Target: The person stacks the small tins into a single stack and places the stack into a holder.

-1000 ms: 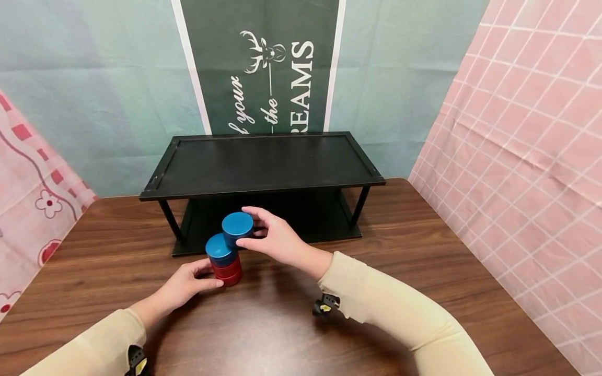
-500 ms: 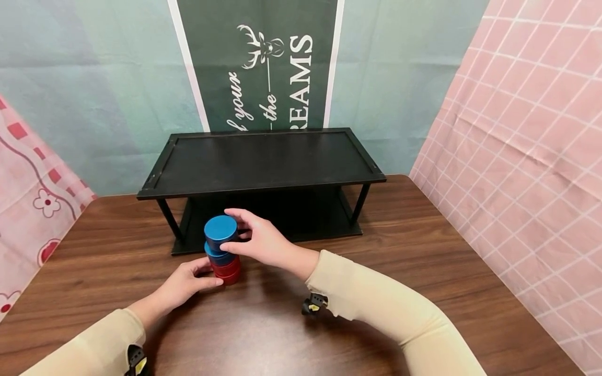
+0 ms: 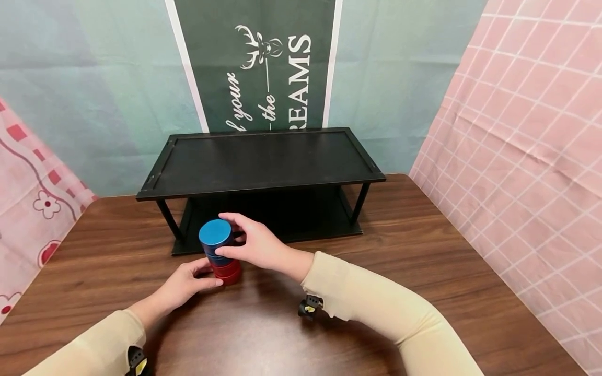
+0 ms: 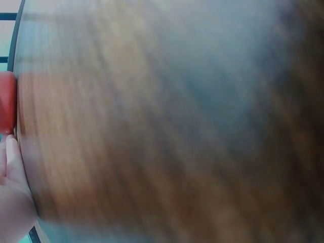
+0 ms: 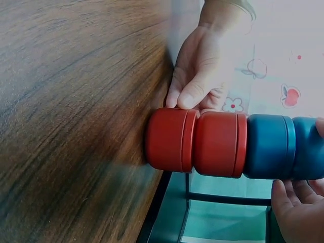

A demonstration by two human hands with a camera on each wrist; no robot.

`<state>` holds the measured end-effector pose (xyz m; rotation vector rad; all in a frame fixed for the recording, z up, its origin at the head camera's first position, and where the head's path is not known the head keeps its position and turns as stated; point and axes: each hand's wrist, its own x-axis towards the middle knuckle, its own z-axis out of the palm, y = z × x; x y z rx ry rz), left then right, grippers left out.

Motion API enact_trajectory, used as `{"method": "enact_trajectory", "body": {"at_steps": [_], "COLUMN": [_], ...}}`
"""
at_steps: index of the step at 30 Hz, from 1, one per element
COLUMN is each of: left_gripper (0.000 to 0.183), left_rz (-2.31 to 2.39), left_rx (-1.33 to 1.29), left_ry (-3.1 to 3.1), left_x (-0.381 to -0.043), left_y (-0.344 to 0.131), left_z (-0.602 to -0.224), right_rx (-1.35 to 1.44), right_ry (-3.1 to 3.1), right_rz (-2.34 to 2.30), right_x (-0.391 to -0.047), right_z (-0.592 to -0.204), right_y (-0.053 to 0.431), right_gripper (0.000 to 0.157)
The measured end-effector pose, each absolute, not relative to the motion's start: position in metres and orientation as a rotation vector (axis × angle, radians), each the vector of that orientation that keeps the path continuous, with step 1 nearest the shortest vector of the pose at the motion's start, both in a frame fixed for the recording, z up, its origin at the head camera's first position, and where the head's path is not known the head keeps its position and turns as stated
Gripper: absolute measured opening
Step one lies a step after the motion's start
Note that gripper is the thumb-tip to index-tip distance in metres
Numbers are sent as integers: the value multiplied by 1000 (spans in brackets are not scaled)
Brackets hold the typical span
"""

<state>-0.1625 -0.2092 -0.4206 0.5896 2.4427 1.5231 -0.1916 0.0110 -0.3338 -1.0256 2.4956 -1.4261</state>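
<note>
Brown tabletop (image 3: 263,329) lies beneath the left hand (image 3: 189,279) gripping the bottom red tin (image 3: 230,278) and, above it, the right hand (image 3: 255,243) pinching the topmost stacked blue tin (image 3: 214,237), likely light, rigid, slippery, best held round its sides.

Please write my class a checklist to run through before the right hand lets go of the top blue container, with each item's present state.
1. Bottom red container standing on the table: ok.
2. Left hand at the bottom red container: ok, touching it.
3. Top blue container meeting the lower blue container: ok, no gap visible.
4. Right hand holding the top blue container: ok.
5. Stack perfectly straight: cannot tell, views are angled.
</note>
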Motion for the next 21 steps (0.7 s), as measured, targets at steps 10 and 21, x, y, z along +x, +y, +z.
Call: {"method": "enact_trajectory", "body": {"at_steps": [10, 21], "left_gripper": [47, 46], "left_rz": [1528, 1512], "left_rx": [569, 569], "left_ry": [2477, 2464], "left_x": [-164, -164], "left_y": [-208, -210], "left_z": [-425, -422], "right_rx": [-934, -934], "right_ry": [2470, 2473], "right_rz": [-1237, -911], "right_x": [-190, -200], "right_z": [-350, -390], "right_y": [18, 11], "right_gripper": [85, 58]}}
